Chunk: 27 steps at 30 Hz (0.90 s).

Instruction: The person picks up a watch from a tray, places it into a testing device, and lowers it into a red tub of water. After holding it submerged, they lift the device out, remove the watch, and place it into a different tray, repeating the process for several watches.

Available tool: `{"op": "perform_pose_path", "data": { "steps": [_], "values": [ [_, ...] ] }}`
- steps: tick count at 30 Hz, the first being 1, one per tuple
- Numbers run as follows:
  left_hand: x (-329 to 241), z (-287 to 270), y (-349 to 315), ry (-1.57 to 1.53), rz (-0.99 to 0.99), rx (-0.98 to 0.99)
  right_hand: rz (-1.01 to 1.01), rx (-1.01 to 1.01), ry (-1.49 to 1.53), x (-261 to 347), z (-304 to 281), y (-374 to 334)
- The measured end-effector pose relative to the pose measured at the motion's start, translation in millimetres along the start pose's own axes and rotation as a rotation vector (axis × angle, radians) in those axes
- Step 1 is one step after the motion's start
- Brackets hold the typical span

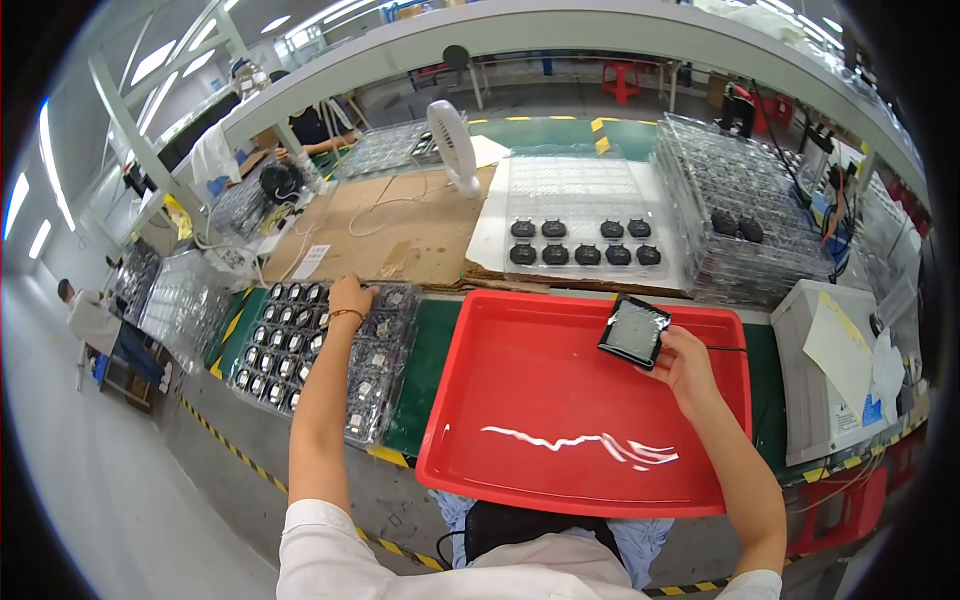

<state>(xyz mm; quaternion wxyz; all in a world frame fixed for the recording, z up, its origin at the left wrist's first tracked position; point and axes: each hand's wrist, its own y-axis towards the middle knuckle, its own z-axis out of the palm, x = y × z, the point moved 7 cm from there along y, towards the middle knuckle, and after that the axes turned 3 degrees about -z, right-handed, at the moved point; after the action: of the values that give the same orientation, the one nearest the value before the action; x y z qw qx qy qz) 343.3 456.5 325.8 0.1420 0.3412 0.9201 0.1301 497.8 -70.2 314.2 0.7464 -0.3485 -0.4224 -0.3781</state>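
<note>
My left hand [350, 297] reaches to the far side of a clear plastic tray [385, 365] on the left. Its fingers are bent down at the tray, and what they grip, if anything, is hidden. Rows of round black parts [283, 340] with pale centres fill the tray's left portion. My right hand [684, 362] grips the right edge of a square black device [634, 330] with a pale, glossy face. The device is held tilted over the far right of a red tray [570, 400]. A dark cable [728, 349] shows beside that hand.
A clear tray [585, 205] holding several black parts lies beyond the red tray. Tall stacked clear trays [740, 215] stand at the back right, a white box [830, 370] at the right. A white fan [452, 145] stands on brown cardboard [400, 230]. Other people work at the left.
</note>
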Motion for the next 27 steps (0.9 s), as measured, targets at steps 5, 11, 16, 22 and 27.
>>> {"op": "perform_pose_path", "data": {
  "steps": [5, 11, 16, 22, 27],
  "values": [
    [31.1, 14.9, 13.5, -0.110, -0.012, 0.127, 0.041, 0.039, -0.008, -8.7, 3.9, 2.1],
    [-6.8, 0.9, 5.1, 0.176, 0.004, 0.010, 0.078, 0.041, 0.024, -8.3, 6.1, 1.6],
    [-7.3, -19.7, 4.5, 0.118, -0.046, -0.148, 0.102, 0.062, 0.011, -8.9, 8.0, -2.1],
    [-68.0, -8.6, -22.6, -1.187, -0.367, 0.432, 0.118, 0.142, 0.012, -9.3, 18.1, -2.8],
    [-214.1, -44.1, -129.9, -1.482, -0.055, 0.855, 0.138, 0.153, -0.030, -17.9, 17.1, -2.7]
  ]
}}
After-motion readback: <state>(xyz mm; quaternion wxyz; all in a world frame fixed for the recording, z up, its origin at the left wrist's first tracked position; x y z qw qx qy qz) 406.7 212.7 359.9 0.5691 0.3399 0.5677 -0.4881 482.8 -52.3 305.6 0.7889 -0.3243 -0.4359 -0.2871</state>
